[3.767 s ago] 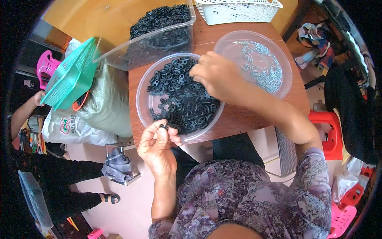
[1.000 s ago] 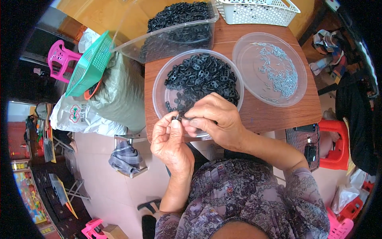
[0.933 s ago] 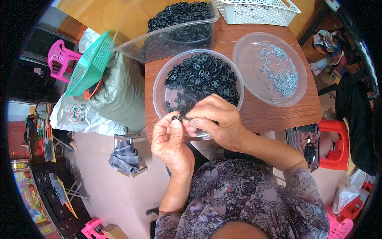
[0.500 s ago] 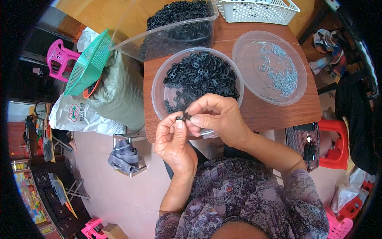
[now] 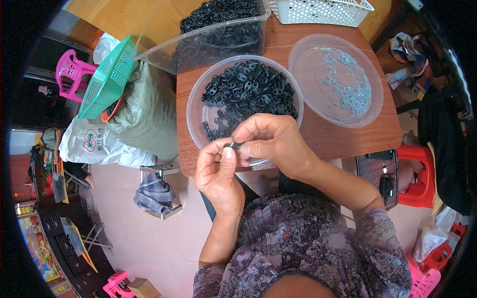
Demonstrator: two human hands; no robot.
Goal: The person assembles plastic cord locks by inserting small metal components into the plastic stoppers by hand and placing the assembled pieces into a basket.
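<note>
Above the near rim of a round clear tub (image 5: 193, 82), my two hands meet at their fingertips. Between thumb and forefinger, my left hand (image 5: 218, 174) pinches a small black plastic piece (image 5: 230, 146). From the other side my right hand (image 5: 280, 149) is closed on the same piece, its fingertips hiding part of it. A light glint shows at the piece, too small to make out. Black two-holed plastic pieces (image 5: 253, 87) heap up in the tub, thinner toward its left. Small silvery-blue pins (image 5: 355, 89) lie scattered in a shallow round clear tray (image 5: 308, 97) to the right.
A large clear bin (image 5: 218, 31) of similar black pieces stands at the back left of the wooden table (image 5: 343, 144), a white perforated basket (image 5: 323, 12) at the back. Left of the table are a full sack (image 5: 154, 109) and a green basket (image 5: 107, 79). A red stool (image 5: 422, 174) stands right.
My hands stay together on the small black piece, with slight finger shifts. The dark part at my right fingertips now shows less. The whole view has shifted slightly.
</note>
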